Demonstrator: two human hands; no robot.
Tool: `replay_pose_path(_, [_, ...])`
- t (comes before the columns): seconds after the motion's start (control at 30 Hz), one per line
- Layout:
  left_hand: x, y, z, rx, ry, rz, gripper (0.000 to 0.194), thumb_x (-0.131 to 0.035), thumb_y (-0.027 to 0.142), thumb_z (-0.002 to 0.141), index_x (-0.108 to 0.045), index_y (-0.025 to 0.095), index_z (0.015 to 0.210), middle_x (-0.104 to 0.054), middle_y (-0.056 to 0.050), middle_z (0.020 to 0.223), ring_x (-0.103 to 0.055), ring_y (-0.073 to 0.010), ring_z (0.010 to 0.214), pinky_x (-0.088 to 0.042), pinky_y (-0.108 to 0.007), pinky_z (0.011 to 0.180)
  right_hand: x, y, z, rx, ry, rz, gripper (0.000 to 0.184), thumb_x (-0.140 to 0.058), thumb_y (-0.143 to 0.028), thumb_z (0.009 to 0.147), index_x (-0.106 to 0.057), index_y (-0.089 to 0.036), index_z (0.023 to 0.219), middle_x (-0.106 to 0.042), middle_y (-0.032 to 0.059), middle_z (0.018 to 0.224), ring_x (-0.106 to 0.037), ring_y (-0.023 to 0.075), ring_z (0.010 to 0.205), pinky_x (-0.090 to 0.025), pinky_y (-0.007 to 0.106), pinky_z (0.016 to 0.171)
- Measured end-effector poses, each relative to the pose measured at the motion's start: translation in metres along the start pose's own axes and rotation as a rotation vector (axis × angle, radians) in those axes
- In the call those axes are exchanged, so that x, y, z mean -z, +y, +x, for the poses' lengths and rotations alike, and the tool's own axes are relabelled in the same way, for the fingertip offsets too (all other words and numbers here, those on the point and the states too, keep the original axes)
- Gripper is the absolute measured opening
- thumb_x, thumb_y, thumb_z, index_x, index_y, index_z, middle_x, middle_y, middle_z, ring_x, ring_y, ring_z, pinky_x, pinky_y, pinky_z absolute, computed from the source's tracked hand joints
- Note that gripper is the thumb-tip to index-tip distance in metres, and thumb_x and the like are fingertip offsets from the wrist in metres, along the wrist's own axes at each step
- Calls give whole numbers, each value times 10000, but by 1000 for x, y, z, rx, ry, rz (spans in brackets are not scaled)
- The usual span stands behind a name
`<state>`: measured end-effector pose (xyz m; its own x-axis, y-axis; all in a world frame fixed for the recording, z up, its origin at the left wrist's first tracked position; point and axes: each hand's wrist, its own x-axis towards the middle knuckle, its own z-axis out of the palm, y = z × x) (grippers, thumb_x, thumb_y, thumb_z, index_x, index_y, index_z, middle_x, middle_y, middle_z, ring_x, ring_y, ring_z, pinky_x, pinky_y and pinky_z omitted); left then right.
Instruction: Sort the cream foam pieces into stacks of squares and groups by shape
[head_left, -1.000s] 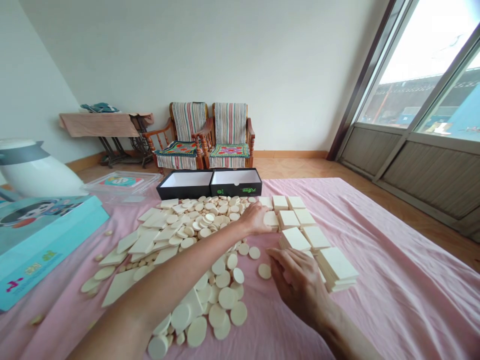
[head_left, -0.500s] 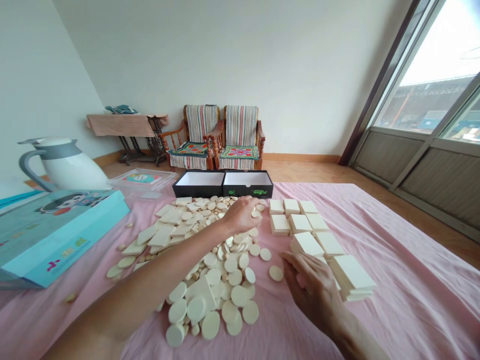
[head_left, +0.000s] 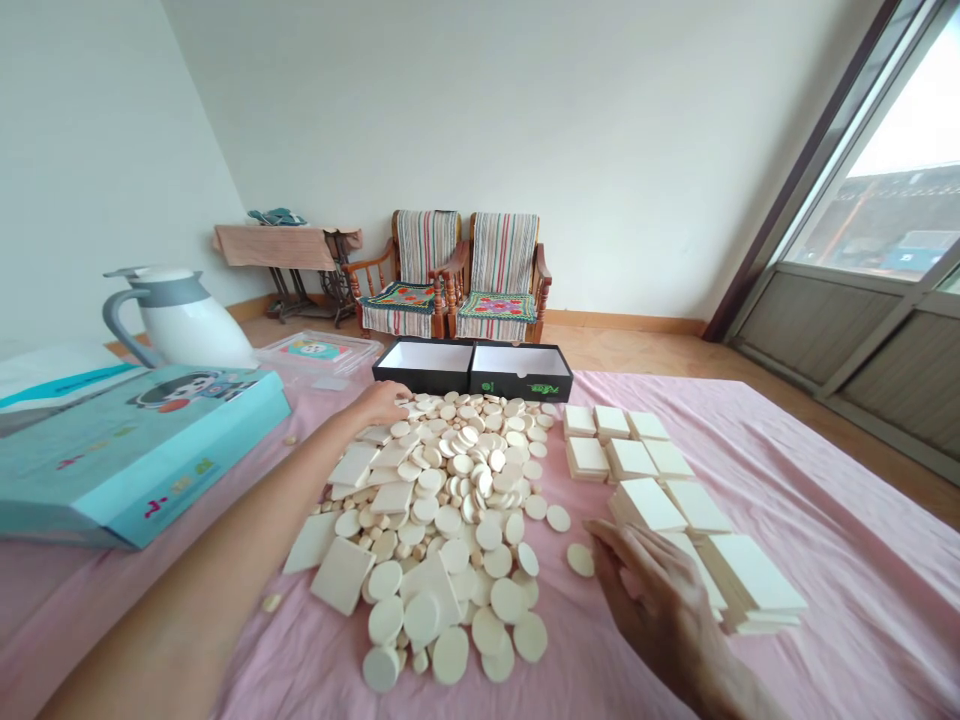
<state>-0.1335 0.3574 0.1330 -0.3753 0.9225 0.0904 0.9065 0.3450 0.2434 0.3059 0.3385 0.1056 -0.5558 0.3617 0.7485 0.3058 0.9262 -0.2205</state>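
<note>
A broad pile of pale wooden discs (head_left: 450,520) lies on the pink cloth, with square tiles (head_left: 343,575) and small wooden bits mixed in. My left hand (head_left: 384,402) reaches over its far left edge, beside the black box. The fingers are bent down, and whatever they grip is hidden. To the right of the pile, neat stacks of square tiles (head_left: 754,572) stand in rows. My right hand (head_left: 652,580) rests against the left side of the near stacks, fingers stretched forward and no held piece showing. A single disc (head_left: 580,560) lies just left of its fingertips.
Behind the pile stand two black box halves (head_left: 520,386) with white insides. A light-blue box (head_left: 217,470), a white jug (head_left: 199,325) and a clear plastic case (head_left: 352,352) are at the left. Two armchairs (head_left: 504,250) stand beyond the table.
My left hand has moved left from the pile's far right part to its far left edge. My right hand stays beside the stacks. The whole view has shifted slightly.
</note>
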Motion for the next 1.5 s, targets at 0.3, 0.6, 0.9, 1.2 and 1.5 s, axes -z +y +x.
replay_pose_path(0.3, [-11,19,10,117,-30,-2,251,-739,424,493,-621,203,513,-678,-66,713,-638,-266,903,-451,-257,739,0,0,1,-11,-21,2,151,-510,-106,897,-572,-174,1017,-625,23,700,-573,140,593,-422,275,580])
replay_pose_path(0.6, [14,24,-6,210,113,-179,206,-708,319,584,-589,161,643,-675,-122,748,-630,-345,903,-443,-317,697,-20,-21,-4,-96,-334,-241,166,-464,-72,861,-582,-153,944,-612,72,777,-548,196,704,-418,323,631])
replay_pose_path(0.9, [17,72,-72,60,89,-980,465,-647,510,717,-583,122,964,-661,-56,768,-575,-132,575,-390,-209,471,-38,-26,21,-396,-694,-559,463,-378,28,814,-535,-175,1199,-599,137,1042,-555,259,907,-383,282,532])
replay_pose_path(1.2, [-5,119,-151,157,-164,-1493,380,-775,311,630,-599,139,919,-626,-29,767,-611,-137,636,-438,-212,499,-42,-13,13,-472,-664,-404,215,-375,-23,865,-520,-172,919,-524,90,918,-499,195,795,-342,277,607])
replay_pose_path(1.5, [-8,117,-173,113,-129,-1530,393,-755,286,652,-544,167,962,-641,-31,840,-651,-169,726,-478,-238,555,-29,-11,32,-492,-811,-227,323,-460,-58,744,-517,-175,1040,-527,90,983,-548,189,838,-340,271,656])
